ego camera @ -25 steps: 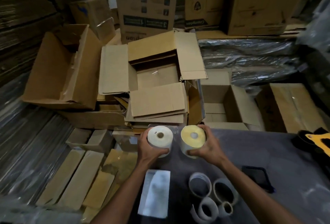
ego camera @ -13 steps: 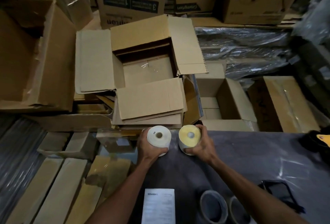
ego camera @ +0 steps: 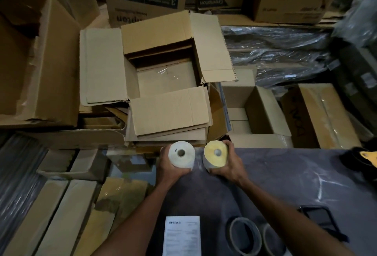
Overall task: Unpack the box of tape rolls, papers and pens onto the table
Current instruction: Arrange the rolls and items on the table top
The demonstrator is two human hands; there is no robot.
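We hold two rolls at the far edge of the bench (ego camera: 285,184), one in each hand. Our left hand (ego camera: 170,171) curls its fingers round the white roll (ego camera: 181,154), whose end with its small core hole faces up toward us. Our right hand (ego camera: 228,166) grips the yellow roll (ego camera: 215,152) the same way, its yellow end and core up; the two rolls stand side by side, near each other but apart, their lower ends at or just above the bench surface, we cannot tell which.

Beyond the rolls we note the open box (ego camera: 163,78), flaps spread, its bare cardboard floor showing.

On the bench near us: a printed paper (ego camera: 181,235) lying flat between our forearms; two tape rolls (ego camera: 244,235) lying flat just right of it, side by side; a dark flat item (ego camera: 318,217) further right, unclear what.

Around the bench we list stacked cartons, flattened cardboard and plastic-wrapped bundles.
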